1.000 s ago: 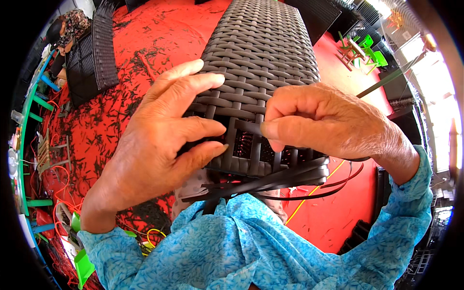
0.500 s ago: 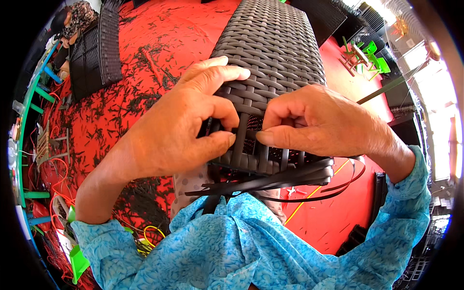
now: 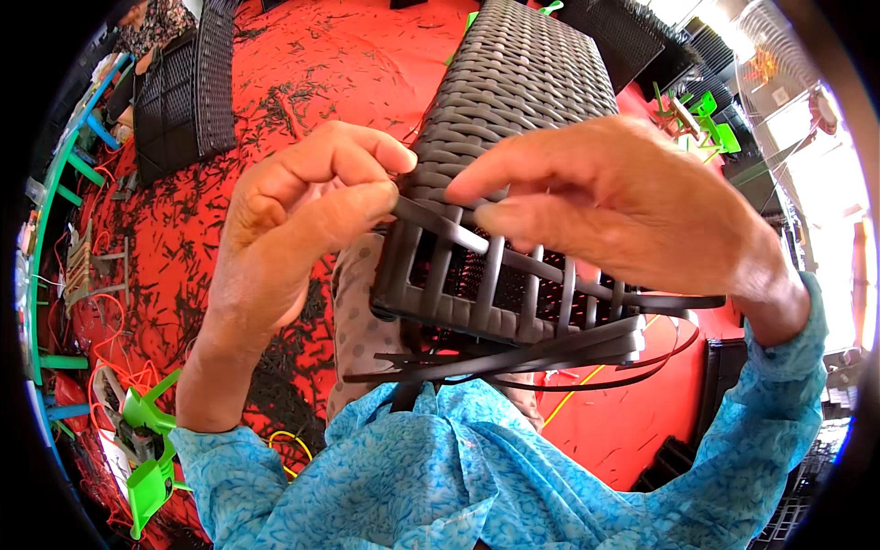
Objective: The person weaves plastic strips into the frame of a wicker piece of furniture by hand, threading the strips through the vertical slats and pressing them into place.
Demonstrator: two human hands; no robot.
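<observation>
A dark brown woven wicker panel (image 3: 522, 82) extends away from my lap, its near end an open row of upright slats. Across these slats runs a flat plastic weaving strip (image 3: 472, 238), passing over some and under others. Its left end is pinched between thumb and fingers of my left hand (image 3: 307, 197), at the panel's left edge. My right hand (image 3: 596, 197) hovers over the weave, slightly blurred, thumb and index finger apart with nothing visible between them. Below the near end lies a bundle of loose strips (image 3: 568, 344), some curling to the right.
Dark strip scraps litter the red floor (image 3: 367, 46). At far left another person (image 3: 156, 27) is beside a dark woven piece (image 3: 188, 101). Green chairs (image 3: 710, 119) stand at far right. A bright green plastic object (image 3: 147, 495) and orange cables (image 3: 110, 325) lie at left.
A strip now spans the open slats. My left hand has moved left off the weave and pinches the strip's end. My right hand has lifted and its fingers have parted.
</observation>
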